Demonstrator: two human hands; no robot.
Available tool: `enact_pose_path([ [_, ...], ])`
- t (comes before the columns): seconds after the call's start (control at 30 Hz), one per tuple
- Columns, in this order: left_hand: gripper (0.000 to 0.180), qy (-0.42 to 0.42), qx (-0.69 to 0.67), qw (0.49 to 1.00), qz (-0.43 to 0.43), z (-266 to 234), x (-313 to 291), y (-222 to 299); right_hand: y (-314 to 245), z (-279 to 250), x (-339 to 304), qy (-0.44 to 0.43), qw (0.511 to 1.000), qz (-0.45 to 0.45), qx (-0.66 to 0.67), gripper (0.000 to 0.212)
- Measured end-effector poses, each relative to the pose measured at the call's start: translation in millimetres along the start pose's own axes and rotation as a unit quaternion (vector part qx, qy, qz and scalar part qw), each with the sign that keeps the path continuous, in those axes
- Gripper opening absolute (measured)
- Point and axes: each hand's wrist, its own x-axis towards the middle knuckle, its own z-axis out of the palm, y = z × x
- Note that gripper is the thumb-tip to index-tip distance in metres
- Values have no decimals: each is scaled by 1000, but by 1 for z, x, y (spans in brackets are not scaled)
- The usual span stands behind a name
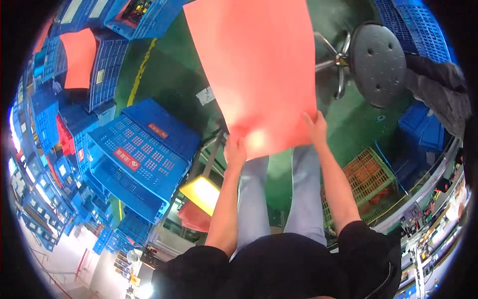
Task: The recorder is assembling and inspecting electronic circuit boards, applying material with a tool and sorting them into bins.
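A large red-pink sheet (pixel 259 65) stretches out in front of me, its far end running past the upper edge of the view. My left hand (pixel 235 151) pinches its near left corner, thumb on top. On the near right edge my right hand (pixel 316 127) grips the same sheet between thumb and fingers. The fingers beneath the sheet are hidden. Between the hands the near edge sags slightly above my legs.
Blue perforated crates (pixel 144 149) stand close on my left. A round black stool (pixel 378 65) is at the front right. A green-yellow crate (pixel 366 174) sits right of my arm. Another red sheet (pixel 79 57) hangs over crates at the far left. Green floor (pixel 169 70) shows between.
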Motion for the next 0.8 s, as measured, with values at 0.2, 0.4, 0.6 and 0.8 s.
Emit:
enact_pose_path([
  [0.2, 33, 4, 180, 964, -196, 67, 60, -78, 69, 107, 20, -53, 989, 36, -135, 44],
  [0.4, 71, 8, 322, 934, -157, 93, 111, -37, 103, 120, 45, -53, 949, 133, -279, 56],
  [0.6, 92, 126, 405, 889, 173, 101, 207, -52, 22, 156, 85, -14, 907, -234, -350, 77],
  [0.8, 90, 131, 410, 890, 150, 116, 274, -59, 38, 212, 165, -4, 948, -184, -258, 76],
])
